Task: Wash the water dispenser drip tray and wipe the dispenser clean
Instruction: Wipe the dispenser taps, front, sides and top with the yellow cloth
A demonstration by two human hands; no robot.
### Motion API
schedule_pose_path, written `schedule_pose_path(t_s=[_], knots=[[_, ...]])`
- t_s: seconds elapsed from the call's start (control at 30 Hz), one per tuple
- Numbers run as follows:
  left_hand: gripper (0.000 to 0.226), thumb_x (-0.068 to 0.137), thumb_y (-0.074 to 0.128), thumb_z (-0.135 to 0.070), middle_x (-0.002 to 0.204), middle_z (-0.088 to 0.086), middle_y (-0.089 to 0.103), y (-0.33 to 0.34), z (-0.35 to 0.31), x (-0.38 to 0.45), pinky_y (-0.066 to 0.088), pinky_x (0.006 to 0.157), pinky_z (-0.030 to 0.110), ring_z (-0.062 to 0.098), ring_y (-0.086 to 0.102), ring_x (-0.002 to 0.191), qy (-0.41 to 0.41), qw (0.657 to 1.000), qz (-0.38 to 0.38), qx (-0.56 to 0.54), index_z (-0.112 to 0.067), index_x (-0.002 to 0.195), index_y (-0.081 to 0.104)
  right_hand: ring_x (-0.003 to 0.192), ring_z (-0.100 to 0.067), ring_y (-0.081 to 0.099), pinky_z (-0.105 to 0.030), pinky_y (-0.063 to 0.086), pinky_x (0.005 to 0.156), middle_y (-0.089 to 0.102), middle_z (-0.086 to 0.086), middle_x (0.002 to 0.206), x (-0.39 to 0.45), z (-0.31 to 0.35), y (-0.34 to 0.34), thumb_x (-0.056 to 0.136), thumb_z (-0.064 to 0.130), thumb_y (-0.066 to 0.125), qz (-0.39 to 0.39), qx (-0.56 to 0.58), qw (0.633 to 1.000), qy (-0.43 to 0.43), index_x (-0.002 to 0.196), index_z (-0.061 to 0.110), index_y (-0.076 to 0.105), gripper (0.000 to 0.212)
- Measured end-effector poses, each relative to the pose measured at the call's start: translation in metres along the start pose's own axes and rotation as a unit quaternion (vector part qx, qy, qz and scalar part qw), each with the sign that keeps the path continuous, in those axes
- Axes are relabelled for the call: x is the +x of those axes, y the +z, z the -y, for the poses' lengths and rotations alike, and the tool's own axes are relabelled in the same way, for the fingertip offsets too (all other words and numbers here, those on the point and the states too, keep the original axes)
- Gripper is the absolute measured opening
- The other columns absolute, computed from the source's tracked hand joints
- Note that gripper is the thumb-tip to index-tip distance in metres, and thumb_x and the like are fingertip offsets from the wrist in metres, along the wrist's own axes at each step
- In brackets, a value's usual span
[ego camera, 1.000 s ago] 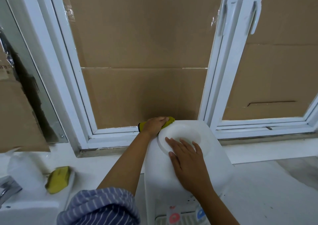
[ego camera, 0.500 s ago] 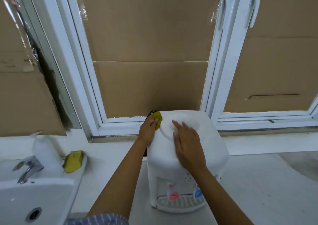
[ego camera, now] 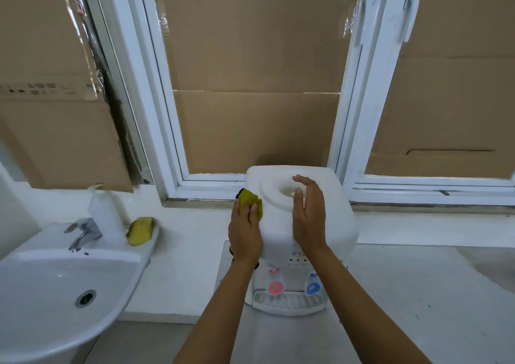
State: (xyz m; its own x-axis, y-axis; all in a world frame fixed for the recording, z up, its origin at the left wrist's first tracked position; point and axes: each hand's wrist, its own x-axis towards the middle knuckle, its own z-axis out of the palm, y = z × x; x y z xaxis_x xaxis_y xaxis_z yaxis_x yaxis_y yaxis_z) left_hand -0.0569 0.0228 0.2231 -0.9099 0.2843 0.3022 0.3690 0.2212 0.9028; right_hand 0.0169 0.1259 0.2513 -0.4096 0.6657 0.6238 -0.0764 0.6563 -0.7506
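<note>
A white countertop water dispenser [ego camera: 338, 224] stands before the window, with a round bottle socket on top. Its white slotted drip tray [ego camera: 288, 302] sits in place at the front base, under a pink tap and a blue tap. My left hand [ego camera: 245, 232] presses a yellow sponge [ego camera: 250, 199] against the dispenser's upper left side, fingers laid over it. My right hand [ego camera: 309, 216] hovers with straight fingers over the top right of the dispenser, just above the socket rim, holding nothing.
A white basin [ego camera: 50, 285] with a metal tap [ego camera: 82, 231] is at the lower left. A second yellow sponge [ego camera: 140, 230] lies on the basin's rim beside a translucent bottle [ego camera: 104, 213]. White window frames [ego camera: 156, 90] backed with cardboard rise behind. Grey counter [ego camera: 418, 294] spreads to the right.
My left hand has slid the sponge from the dispenser's back left corner forward along its left side. My right hand has lifted off the top. The view has pulled back and tilted down.
</note>
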Motion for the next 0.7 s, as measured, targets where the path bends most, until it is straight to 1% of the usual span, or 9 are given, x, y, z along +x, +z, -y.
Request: schedule_pose_path(t_s=[0.07, 0.13, 0.2, 0.23, 0.27, 0.37, 0.43, 0.6, 0.7], knots=[[0.041, 0.103, 0.037, -0.033, 0.143, 0.000, 0.049, 0.005, 0.002, -0.009, 0.036, 0.109, 0.031, 0.016, 0.046, 0.129, -0.009, 0.998, -0.041, -0.038, -0.017, 0.138, 0.051, 0.123, -0.006, 0.050, -0.020, 0.031, 0.112, 0.056, 0.012, 0.129, -0.007, -0.006, -0.006, 0.101, 0.028, 0.040, 0.002, -0.007, 1.000, -0.001, 0.126, 0.023, 0.052, 0.028], [0.035, 0.103, 0.038, -0.030, 0.122, -0.004, 0.059, 0.007, 0.000, -0.018, 0.042, 0.104, 0.031, 0.014, 0.053, 0.116, -0.019, 0.993, -0.083, -0.086, -0.014, 0.129, 0.057, 0.124, -0.008, 0.050, -0.022, 0.032, 0.112, 0.056, 0.009, 0.131, -0.015, -0.013, -0.013, 0.101, 0.031, 0.041, 0.016, -0.010, 1.000, 0.010, 0.128, 0.021, 0.052, 0.032], [0.032, 0.104, 0.038, -0.028, 0.104, -0.016, 0.056, 0.005, -0.006, -0.026, 0.042, 0.091, 0.016, 0.008, 0.052, 0.105, -0.043, 0.986, -0.108, -0.119, -0.013, 0.124, 0.059, 0.124, -0.009, 0.050, -0.024, 0.034, 0.112, 0.057, 0.005, 0.132, -0.020, -0.019, -0.021, 0.099, 0.034, 0.040, 0.039, -0.014, 0.999, 0.020, 0.130, 0.019, 0.051, 0.035], [0.033, 0.104, 0.039, -0.028, 0.102, -0.019, 0.054, 0.003, -0.008, -0.028, 0.039, 0.086, 0.010, 0.006, 0.051, 0.105, -0.061, 0.983, -0.115, -0.126, -0.013, 0.125, 0.059, 0.124, -0.009, 0.049, -0.024, 0.035, 0.112, 0.057, 0.005, 0.133, -0.022, -0.021, -0.025, 0.099, 0.034, 0.041, 0.056, -0.017, 0.998, 0.016, 0.130, 0.019, 0.051, 0.036], [0.034, 0.104, 0.039, -0.029, 0.106, -0.018, 0.055, 0.002, -0.009, -0.029, 0.035, 0.085, 0.008, 0.006, 0.050, 0.106, -0.078, 0.981, -0.119, -0.130, -0.013, 0.127, 0.058, 0.124, -0.009, 0.049, -0.024, 0.035, 0.111, 0.057, 0.005, 0.132, -0.024, -0.023, -0.029, 0.098, 0.033, 0.041, 0.074, -0.022, 0.997, 0.009, 0.130, 0.019, 0.051, 0.036], [0.038, 0.102, 0.043, -0.031, 0.126, -0.002, 0.061, -0.002, -0.008, -0.028, 0.034, 0.093, 0.018, 0.015, 0.052, 0.118, -0.125, 0.974, -0.125, -0.144, -0.015, 0.133, 0.057, 0.123, -0.009, 0.050, -0.027, 0.036, 0.112, 0.057, 0.005, 0.130, -0.026, -0.025, -0.033, 0.098, 0.032, 0.043, 0.108, -0.033, 0.994, -0.010, 0.128, 0.019, 0.053, 0.034], [0.036, 0.101, 0.047, -0.027, 0.131, 0.004, 0.060, -0.006, -0.005, -0.032, 0.035, 0.094, 0.019, 0.021, 0.052, 0.123, -0.145, 0.968, -0.135, -0.154, -0.012, 0.132, 0.058, 0.123, -0.010, 0.050, -0.027, 0.035, 0.113, 0.057, 0.004, 0.130, -0.026, -0.026, -0.031, 0.098, 0.033, 0.043, 0.113, -0.040, 0.993, -0.013, 0.126, 0.020, 0.053, 0.033], [0.028, 0.095, 0.057, -0.011, 0.126, 0.009, 0.063, -0.021, 0.020, -0.057, 0.040, 0.098, 0.023, 0.024, 0.056, 0.119, -0.161, 0.968, -0.124, -0.146, -0.009, 0.122, 0.065, 0.123, -0.008, 0.049, -0.025, 0.033, 0.113, 0.057, 0.006, 0.129, -0.031, -0.020, -0.035, 0.098, 0.025, 0.045, 0.099, -0.026, 0.994, -0.030, 0.123, 0.021, 0.054, 0.027], [0.019, 0.097, 0.054, -0.017, 0.113, 0.010, 0.067, -0.022, 0.035, -0.083, 0.046, 0.085, 0.024, 0.023, 0.060, 0.104, -0.155, 0.969, -0.068, -0.180, -0.012, 0.109, 0.067, 0.119, -0.009, 0.050, -0.022, 0.034, 0.109, 0.059, 0.006, 0.121, -0.045, -0.012, -0.045, 0.096, 0.014, 0.048, 0.059, -0.014, 0.996, -0.070, 0.117, 0.019, 0.057, 0.024]])
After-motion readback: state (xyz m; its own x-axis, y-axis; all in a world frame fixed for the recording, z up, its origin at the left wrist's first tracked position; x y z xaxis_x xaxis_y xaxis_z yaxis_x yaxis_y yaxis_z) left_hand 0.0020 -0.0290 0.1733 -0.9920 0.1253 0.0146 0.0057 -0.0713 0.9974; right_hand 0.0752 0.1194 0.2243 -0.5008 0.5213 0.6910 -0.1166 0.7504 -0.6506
